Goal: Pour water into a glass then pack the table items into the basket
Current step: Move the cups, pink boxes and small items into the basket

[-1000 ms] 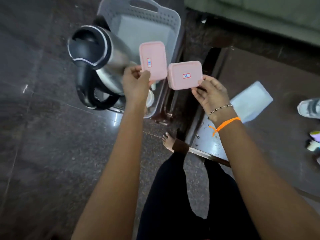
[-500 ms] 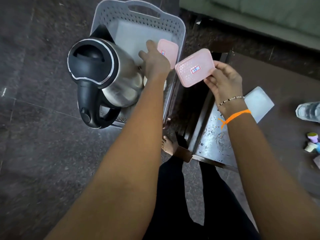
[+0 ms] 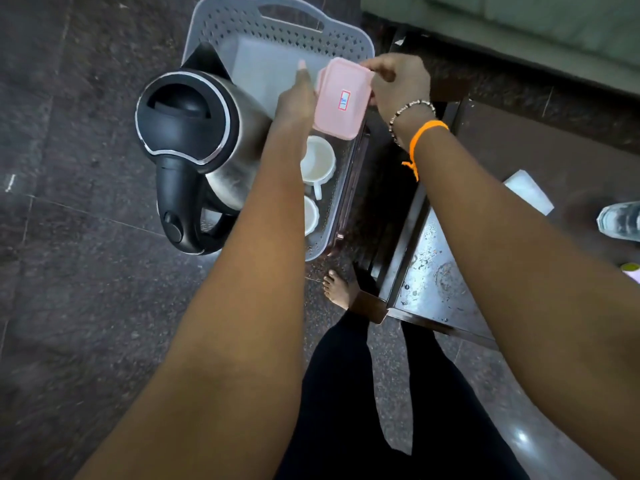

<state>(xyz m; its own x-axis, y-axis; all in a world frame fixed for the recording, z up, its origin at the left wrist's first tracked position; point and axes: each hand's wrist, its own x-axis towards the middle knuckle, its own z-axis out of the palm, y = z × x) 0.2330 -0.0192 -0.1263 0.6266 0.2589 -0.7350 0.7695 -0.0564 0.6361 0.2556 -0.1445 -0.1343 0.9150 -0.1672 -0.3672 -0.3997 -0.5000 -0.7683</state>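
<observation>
A grey perforated basket stands on the dark floor. Inside it are a steel kettle with a black lid on the left and two white cups on the right. My right hand holds a pink lidded container above the basket's right side. The edge of a second pink container shows just beneath it. My left hand rests against the left side of the pink containers with one finger stretched out. Its grip is hidden.
A dark low table stands right of the basket. On it lie a white sheet and, at the right edge, a glass. A green sofa runs along the top right. A bare foot stands near the table corner.
My right hand has carried its pink container left, over the basket and above the one at my left hand. The view has dipped closer, revealing the cups.
</observation>
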